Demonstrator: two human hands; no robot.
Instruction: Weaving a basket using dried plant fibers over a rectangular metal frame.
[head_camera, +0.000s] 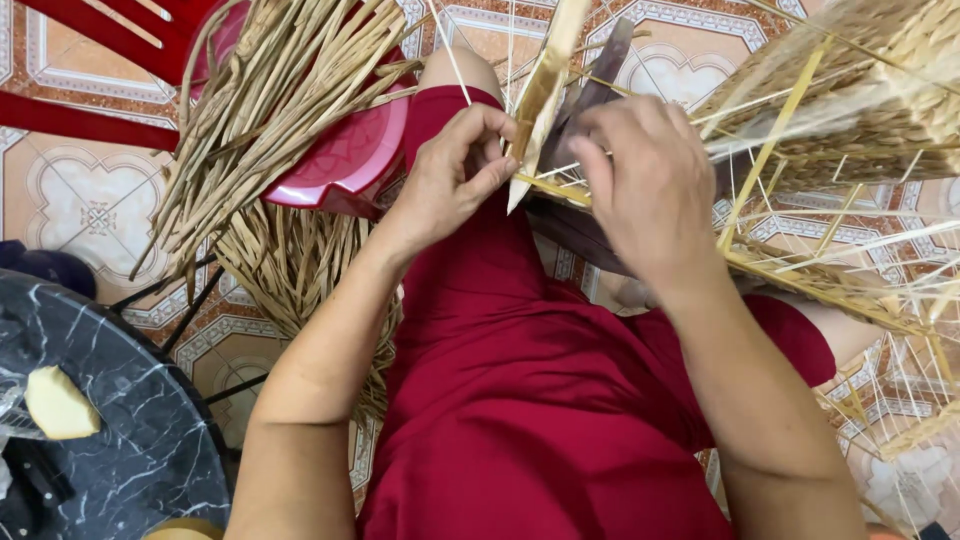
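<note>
- Fingers of the left hand (455, 170) pinch the lower end of a flat pale straw strip (543, 85), which rises from the fingertips toward the top edge of the view
- Right hand (648, 190) sits just right of the strip, fingers curled down and pressed together over a dark blade-like piece (590, 85) and the thin yellow stalks (560, 190) crossing below; what it grips underneath is hidden
- Both hands work above the lap, over a red garment (520, 400)
- Woven straw frame (860, 110) extends from the right hand to the upper right corner
- Bundle of dried reeds (270, 110) lies across a red plastic stool (350, 150), well left of the left hand
- Dark marble-patterned table (120, 420) fills the lower left corner, bearing a pale yellow lump (58, 403)
</note>
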